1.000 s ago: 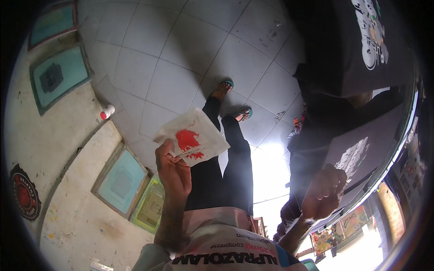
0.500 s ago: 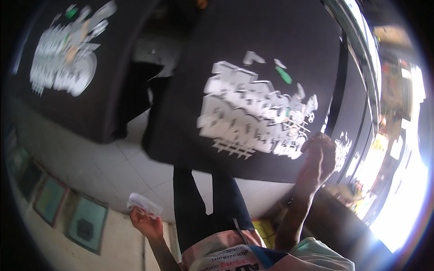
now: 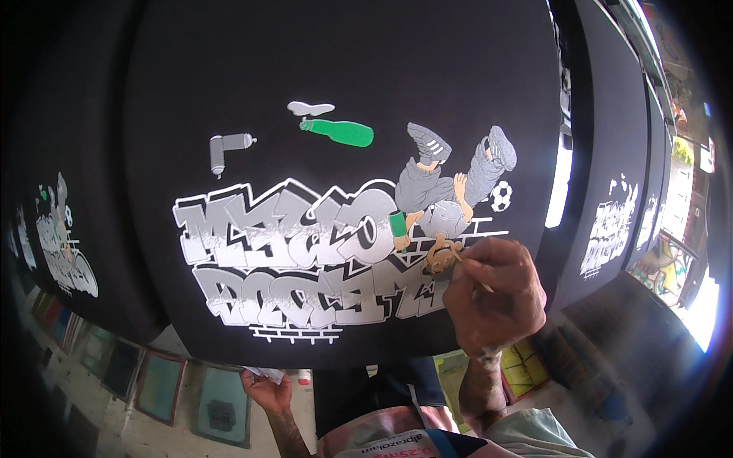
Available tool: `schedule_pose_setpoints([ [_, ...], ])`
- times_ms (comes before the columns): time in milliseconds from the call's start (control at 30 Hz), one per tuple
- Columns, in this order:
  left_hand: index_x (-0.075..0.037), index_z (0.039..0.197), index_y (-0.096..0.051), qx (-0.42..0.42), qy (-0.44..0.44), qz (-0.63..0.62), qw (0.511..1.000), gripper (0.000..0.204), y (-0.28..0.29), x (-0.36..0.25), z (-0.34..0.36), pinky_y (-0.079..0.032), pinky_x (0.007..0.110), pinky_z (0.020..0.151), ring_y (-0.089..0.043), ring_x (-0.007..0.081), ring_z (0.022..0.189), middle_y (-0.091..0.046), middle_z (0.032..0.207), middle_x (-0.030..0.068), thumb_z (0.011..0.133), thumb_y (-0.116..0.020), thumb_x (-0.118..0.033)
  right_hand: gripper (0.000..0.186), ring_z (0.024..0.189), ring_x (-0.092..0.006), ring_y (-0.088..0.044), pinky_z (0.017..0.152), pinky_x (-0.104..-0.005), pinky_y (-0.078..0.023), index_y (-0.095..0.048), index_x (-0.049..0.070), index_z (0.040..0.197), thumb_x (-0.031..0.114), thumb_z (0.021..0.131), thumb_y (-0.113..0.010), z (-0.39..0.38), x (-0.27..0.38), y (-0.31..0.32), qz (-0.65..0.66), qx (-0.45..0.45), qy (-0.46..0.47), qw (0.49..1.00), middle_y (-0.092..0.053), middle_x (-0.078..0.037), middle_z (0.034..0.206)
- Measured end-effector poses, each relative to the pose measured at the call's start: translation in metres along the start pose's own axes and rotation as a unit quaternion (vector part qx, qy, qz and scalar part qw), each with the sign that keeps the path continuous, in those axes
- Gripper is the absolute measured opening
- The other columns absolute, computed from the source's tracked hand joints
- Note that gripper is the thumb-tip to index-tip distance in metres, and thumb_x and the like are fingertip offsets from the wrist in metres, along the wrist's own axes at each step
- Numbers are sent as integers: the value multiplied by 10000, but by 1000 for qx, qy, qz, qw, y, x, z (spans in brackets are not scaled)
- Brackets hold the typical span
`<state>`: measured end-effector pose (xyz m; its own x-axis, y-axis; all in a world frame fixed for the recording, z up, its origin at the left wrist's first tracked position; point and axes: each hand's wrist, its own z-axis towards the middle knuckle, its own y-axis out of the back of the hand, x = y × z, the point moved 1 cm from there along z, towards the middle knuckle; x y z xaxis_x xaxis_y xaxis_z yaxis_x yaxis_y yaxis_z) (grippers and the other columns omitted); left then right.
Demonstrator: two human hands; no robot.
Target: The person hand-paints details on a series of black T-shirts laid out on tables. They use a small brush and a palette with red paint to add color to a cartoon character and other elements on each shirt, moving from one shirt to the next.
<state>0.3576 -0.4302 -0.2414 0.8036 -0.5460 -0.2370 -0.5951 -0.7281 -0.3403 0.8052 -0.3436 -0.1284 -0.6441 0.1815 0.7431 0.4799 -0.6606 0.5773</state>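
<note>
In front of me spreads a black fabric panel with a graffiti-style print of grey and white lettering. The print also has a green bottle shape, grey spray-can shapes and an upside-down figure beside a football. My right hand is closed in a pinch on a thin pale stick, held over the figure's head at the print's lower right. Its tip is too small to make out. Below the panel's near edge, my left hand grips a white sheet-like thing, partly hidden by the panel.
More black panels with the same print stand on the left and right, set apart by gaps. Framed screens lean along a wall at lower left. A yellow-framed screen is behind my right forearm. Bright light enters at far right.
My view has shifted, and the panel now lies centrally before me. My right hand has come from the panel's right edge onto the figure's head. My left hand is now closer to the panel's edge.
</note>
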Motion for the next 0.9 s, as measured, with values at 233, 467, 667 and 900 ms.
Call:
schedule_pose_setpoints([
  [233, -79, 1236, -663, -78, -28, 62, 995, 444, -36, 12, 0, -640, 474, 766, -709, 259, 1040, -710, 1183, 68, 953, -544, -401, 275, 685, -190, -643, 597, -297, -507, -608, 24, 827, -154, 630, -680, 2, 0, 2, 16, 33, -28, 999, -696, -133, 851],
  [467, -67, 1236, -657, -59, -19, 57, 996, 462, -26, 10, 3, -647, 528, 739, -705, 255, 1037, -686, 1215, 71, 958, -546, -419, 304, 682, -183, -638, 591, -294, -505, -625, 28, 838, -159, 607, -687, 2, -2, 1, 23, 36, -31, 999, -699, -122, 854],
  [667, -55, 1247, -641, -92, -40, 73, 992, 473, -33, 15, 1, -658, 517, 684, -705, 248, 1035, -667, 1227, 80, 965, -543, -421, 307, 697, -179, -646, 603, -288, -517, -625, 22, 848, -162, 610, -684, 2, -1, 2, 19, 45, -35, 998, -700, -120, 858],
  [900, -50, 1274, -618, -96, -33, 42, 994, 488, -35, 18, 1, -666, 501, 662, -716, 256, 1012, -670, 1233, 91, 973, -535, -426, 313, 709, -178, -650, 608, -286, -521, -624, 20, 857, -164, 610, -683, 1, -2, 1, 23, 44, -33, 998, -700, -122, 857],
])
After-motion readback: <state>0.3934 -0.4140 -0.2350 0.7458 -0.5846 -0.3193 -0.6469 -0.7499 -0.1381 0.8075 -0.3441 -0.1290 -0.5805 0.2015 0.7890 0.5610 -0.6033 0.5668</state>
